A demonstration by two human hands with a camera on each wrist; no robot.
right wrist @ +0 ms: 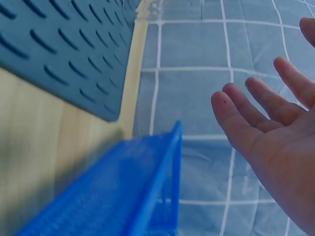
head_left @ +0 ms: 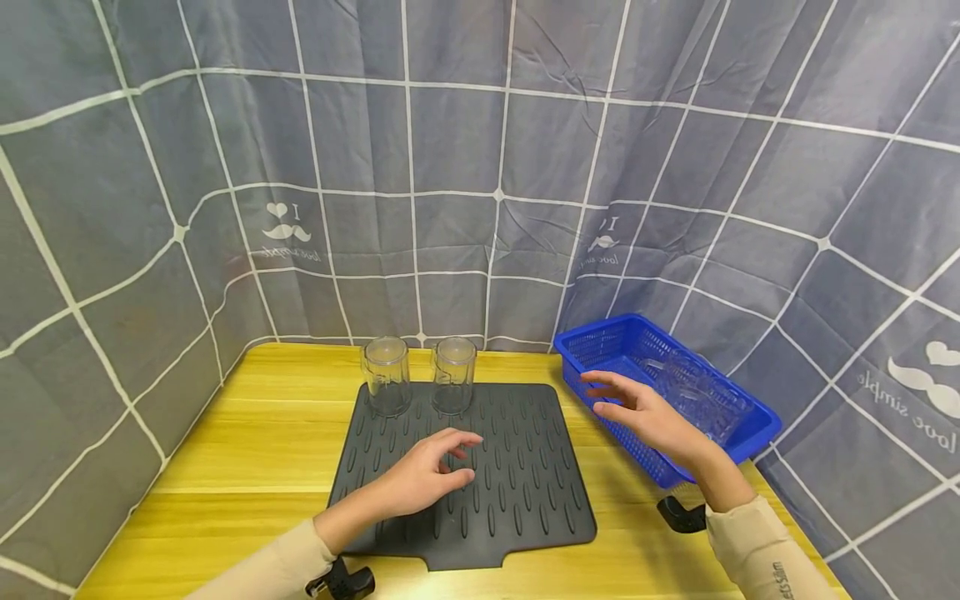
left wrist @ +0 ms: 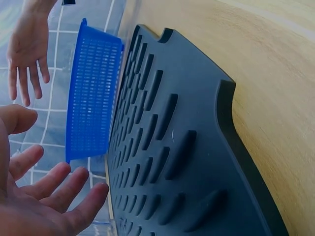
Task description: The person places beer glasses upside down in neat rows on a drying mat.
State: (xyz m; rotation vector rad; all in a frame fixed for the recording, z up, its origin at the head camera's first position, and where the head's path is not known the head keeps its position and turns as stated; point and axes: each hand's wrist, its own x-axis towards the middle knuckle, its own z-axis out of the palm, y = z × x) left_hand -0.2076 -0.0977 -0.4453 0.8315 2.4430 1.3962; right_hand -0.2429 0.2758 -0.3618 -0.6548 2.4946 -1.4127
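Note:
My left hand (head_left: 422, 475) hovers over the dark ridged drying mat (head_left: 517, 467), fingers relaxed and nothing in it. The left wrist view shows the same hand's fingers (left wrist: 69, 191) spread apart beside the mat. My right hand (head_left: 651, 418) is raised over the near side of a blue plastic basket (head_left: 645, 454), also holding nothing. Inside the basket lie several clear glass mugs (head_left: 697, 392), overlapping one another. Two more clear glass mugs stand at the mat's back left: one mug (head_left: 387, 379) at the corner, another mug (head_left: 453, 379) to its right, handles toward the left.
The yellow wood-grain table (head_left: 262, 433) extends around the mat and basket. A grey checked curtain (head_left: 465, 150) encloses the table at the back and sides. The mat has a tab at its front edge. Black wrist devices (head_left: 682, 515) sit under both forearms.

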